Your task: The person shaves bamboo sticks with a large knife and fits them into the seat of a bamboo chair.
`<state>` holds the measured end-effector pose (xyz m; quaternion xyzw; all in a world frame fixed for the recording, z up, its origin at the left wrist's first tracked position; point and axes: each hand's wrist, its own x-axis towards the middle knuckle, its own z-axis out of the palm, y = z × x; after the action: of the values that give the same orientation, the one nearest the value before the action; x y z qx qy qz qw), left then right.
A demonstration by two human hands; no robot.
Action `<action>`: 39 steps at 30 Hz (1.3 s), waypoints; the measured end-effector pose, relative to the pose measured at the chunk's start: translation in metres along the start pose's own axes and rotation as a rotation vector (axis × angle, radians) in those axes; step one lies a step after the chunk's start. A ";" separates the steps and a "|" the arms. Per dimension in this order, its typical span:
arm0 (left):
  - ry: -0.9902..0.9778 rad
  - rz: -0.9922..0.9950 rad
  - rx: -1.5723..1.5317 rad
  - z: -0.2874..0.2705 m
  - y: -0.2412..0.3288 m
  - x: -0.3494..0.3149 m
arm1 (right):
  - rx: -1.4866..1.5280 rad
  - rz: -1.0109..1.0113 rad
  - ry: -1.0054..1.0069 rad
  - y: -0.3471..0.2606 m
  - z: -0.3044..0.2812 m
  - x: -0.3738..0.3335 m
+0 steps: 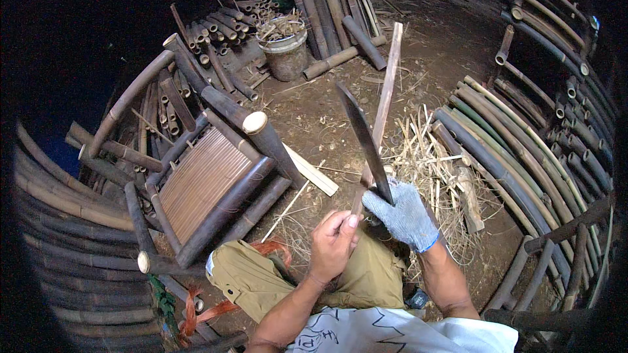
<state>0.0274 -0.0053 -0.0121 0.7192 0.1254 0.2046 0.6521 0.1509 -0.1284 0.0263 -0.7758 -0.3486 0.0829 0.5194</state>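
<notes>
My bare left hand [333, 243] is closed round the near end of a long flat bamboo strip [387, 95], its thumb lying along the strip. From there the strip runs up and away over the dirt floor. A grey knit glove with a blue cuff covers my right hand [404, 214], which grips a long dark-bladed knife [362, 134]. The knife's handle is hidden in the glove. Its blade points up and to the left, close beside the strip and crossing it in view near the glove; whether they touch I cannot tell. Both hands are above my khaki-trousered lap.
A bamboo chair [203, 176] with a slatted seat stands at the left. Thin shavings [425, 163] lie beyond my right hand, beside stacked bamboo poles [523, 157]. Farther off stands a scrap-filled bucket [284, 49]. A pale split piece [313, 171] lies by the chair.
</notes>
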 end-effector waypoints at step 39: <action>-0.289 -0.461 -0.330 -0.006 0.035 -0.029 | -0.525 -0.187 0.333 0.030 -0.043 0.000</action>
<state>-0.0038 -0.0171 0.0190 0.5779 0.1559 -0.0353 0.8003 0.1859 -0.1666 0.0193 -0.8509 -0.3378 -0.1860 0.3567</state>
